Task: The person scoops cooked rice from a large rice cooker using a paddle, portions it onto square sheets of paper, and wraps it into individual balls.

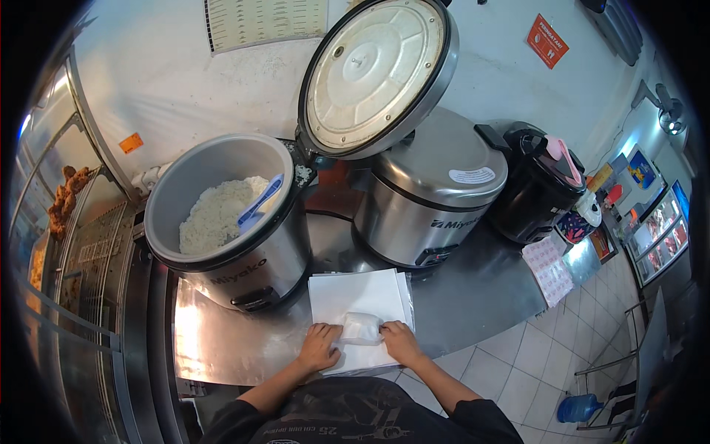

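A white wrapped packet lies on a stack of white paper sheets near the counter's front edge. My left hand has its fingers on the packet's left end. At the opposite end, the fingers of my right hand grip the wrapper. What is inside the packet is hidden. Beyond the left hand stands a Miyako rice cooker with its round lid raised. Cooked rice fills part of its pot, and a blue rice paddle rests in it.
A closed steel rice cooker and a black cooker stand along the wall on the steel counter. Patterned paper sheets overhang the counter's edge. At left is a glass display case with fried chicken. A blue water jug lies on the floor.
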Demonstrator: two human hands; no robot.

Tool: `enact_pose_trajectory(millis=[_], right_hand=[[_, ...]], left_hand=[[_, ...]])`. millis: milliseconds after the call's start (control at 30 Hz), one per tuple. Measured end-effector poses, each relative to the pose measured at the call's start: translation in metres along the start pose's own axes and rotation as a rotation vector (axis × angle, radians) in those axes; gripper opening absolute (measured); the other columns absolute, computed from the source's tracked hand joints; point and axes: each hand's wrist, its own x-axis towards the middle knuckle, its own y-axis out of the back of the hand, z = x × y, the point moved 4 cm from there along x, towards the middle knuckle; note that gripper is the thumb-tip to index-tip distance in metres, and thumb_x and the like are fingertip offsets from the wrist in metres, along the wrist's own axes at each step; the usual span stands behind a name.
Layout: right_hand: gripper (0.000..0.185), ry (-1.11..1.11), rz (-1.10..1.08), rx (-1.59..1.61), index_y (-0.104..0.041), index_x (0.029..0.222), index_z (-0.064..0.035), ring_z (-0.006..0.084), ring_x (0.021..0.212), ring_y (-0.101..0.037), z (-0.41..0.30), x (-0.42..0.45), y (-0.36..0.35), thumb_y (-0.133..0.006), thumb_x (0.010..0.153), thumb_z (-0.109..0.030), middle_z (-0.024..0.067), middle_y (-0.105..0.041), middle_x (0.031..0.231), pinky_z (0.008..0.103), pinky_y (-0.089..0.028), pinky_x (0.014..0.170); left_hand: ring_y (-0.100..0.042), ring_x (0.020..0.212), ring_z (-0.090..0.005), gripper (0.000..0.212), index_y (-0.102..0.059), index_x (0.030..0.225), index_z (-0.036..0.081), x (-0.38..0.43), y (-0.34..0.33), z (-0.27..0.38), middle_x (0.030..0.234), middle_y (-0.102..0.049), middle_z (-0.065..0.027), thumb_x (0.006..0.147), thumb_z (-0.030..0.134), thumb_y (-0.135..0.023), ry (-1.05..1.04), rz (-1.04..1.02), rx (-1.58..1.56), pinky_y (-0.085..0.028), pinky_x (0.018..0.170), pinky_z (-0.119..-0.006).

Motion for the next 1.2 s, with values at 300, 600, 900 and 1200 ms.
enact_pose_trajectory(millis=[300, 600, 900, 1200], right_hand=[[0.03, -0.084, -0.206, 0.154, -0.055, 0.108, -0.0008, 0.0286, 0.099, -0.053, -0.009, 0.005, 0.02, -0.055, 0.08, -0.011, 0.0138, -0.058, 0.107, 0.0354, -0.043, 0.088], [0.037, -0.045, -0.134, -0.124, -0.054, 0.109, 0.0036, 0.029, 0.103, -0.048, -0.025, -0.007, 0.009, -0.056, 0.079, -0.017, 0.0164, -0.053, 0.109, 0.0377, -0.042, 0.088], [0.015, -0.119, 0.037, -0.077, -0.06, 0.088, -0.0036, 0.0248, 0.082, -0.056, -0.003, -0.012, -0.007, -0.057, 0.074, -0.006, 0.0083, -0.059, 0.084, 0.0355, -0.048, 0.072], [0.014, -0.047, -0.187, 0.244, -0.062, 0.083, -0.0037, 0.0295, 0.088, -0.057, 0.013, 0.02, -0.005, -0.056, 0.071, -0.005, 0.0089, -0.06, 0.088, 0.0374, -0.047, 0.077]], left_hand=[[-0.05, 0.096, -0.0209, 0.02, -0.065, 0.086, 0.012, 0.013, -0.002, -0.02, 0.096, -0.057, -0.0019, 0.066, 0.007, -0.065, -0.147, -0.05, 0.106, -0.037, 0.081, -0.036], [-0.054, 0.088, -0.0208, 0.016, -0.064, 0.089, 0.01, 0.022, -0.001, -0.017, 0.084, -0.058, -0.0035, 0.074, 0.009, -0.059, 0.015, -0.106, 0.004, -0.037, 0.081, -0.035], [-0.054, 0.089, -0.0236, 0.014, -0.064, 0.089, 0.009, 0.034, 0.005, -0.03, 0.085, -0.06, -0.0062, 0.076, 0.009, -0.057, 0.018, -0.157, -0.127, -0.037, 0.083, -0.036], [-0.051, 0.099, -0.0268, 0.012, -0.06, 0.087, 0.007, 0.038, -0.011, -0.031, 0.094, -0.059, -0.007, 0.076, 0.012, -0.059, 0.048, -0.357, 0.01, -0.04, 0.083, -0.04]])
